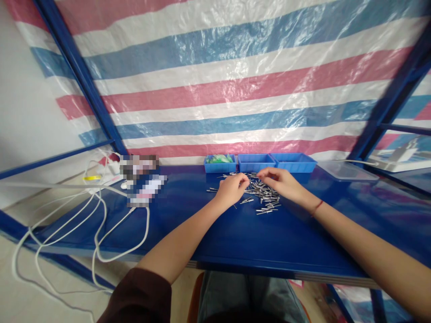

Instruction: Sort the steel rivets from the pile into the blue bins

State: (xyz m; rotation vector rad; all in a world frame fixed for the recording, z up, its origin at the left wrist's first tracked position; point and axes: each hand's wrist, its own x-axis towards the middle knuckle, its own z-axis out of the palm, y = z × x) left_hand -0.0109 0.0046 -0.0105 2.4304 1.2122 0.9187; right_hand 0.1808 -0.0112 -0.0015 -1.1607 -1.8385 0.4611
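Observation:
A loose pile of thin metal rivets (266, 192) lies on the blue table (259, 242), with a few strays to its left and in front. My left hand (233, 187) is over the pile's left side, its thumb and fingertips pressed together. Whatever is between them is too small to make out. On the right side of the pile is my right hand (279, 180), a red string round its wrist. Its fingers are bent together towards the thumb, and anything in them is hidden. A small gap separates the two hands.
Behind the pile stand a blue bin (220, 168) with green and clear packets, a second blue bin (256, 165) and a third (294, 166). A clear plastic lid (348, 170) lies right. White cables (97, 224) hang over the table's left end.

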